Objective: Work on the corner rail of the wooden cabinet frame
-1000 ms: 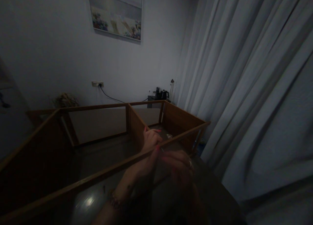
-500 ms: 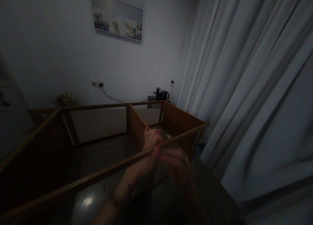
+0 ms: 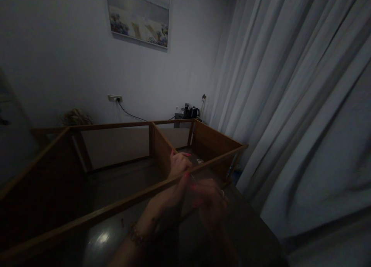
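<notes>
At the near rail [image 3: 214,160], both hands meet

We have our left hand [image 3: 180,164] wrapped around it, thumb in front, fingers behind, close by the divider [image 3: 161,149]. Our right hand [image 3: 209,193] makes a narrow pinch on a thin rod [image 3: 194,178], its tip up beside that thumb, at the rail's near side. Seated? Too dark, we can't tell! Good form, we'd judge: brace firmly with the left, hold the rod straight, use small, even strokes, and mind that thumb!

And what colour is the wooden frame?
The wooden frame is brown; head view shows it best.
</notes>
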Demonstrator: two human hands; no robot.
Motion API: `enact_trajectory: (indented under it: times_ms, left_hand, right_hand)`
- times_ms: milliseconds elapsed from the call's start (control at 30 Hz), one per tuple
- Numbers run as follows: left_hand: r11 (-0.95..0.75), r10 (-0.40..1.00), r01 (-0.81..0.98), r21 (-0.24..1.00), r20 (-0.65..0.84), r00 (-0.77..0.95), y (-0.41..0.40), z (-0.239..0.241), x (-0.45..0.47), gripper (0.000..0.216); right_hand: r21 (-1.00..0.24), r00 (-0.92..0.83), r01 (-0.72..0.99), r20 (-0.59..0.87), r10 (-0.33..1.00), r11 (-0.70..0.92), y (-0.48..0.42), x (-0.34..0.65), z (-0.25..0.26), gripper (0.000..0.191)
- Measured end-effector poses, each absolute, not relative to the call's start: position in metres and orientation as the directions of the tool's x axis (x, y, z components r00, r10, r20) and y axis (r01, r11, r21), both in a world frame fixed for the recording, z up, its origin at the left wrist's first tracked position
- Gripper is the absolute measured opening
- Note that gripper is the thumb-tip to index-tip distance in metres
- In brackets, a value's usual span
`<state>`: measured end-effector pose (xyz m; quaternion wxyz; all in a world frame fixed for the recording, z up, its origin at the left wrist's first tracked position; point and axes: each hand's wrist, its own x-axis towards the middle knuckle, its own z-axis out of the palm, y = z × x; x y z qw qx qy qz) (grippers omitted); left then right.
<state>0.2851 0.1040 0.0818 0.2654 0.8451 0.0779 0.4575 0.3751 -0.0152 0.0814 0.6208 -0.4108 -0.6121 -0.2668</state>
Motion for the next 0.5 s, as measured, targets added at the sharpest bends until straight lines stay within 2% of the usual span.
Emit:
enact_trajectory:
  times_ms: [133,367,500]
  left_hand:
    - [-0.849,0.376,-0.095,0.52,0.72,0.583,0.102,0.081,0.283,0.034]
    - [-0.855,0.362,-0.093,0.51,0.716,0.596,0.103,0.076,0.282,0.044]
    - [-0.842,0.379,-0.086,0.532,0.699,0.606,0.098,0.082,0.278,0.045]
  right_hand:
    - [-0.27,0.215,0.842,0.962,0.169,0.468,-0.016,0.368,0.083,0.025]
    - [-0.289,0.251,0.904,0.955,0.156,0.316,-0.021,0.363,0.091,0.033]
    - [-0.322,0.286,0.887,0.946,0.152,0.332,-0.017,0.361,0.087,0.033]
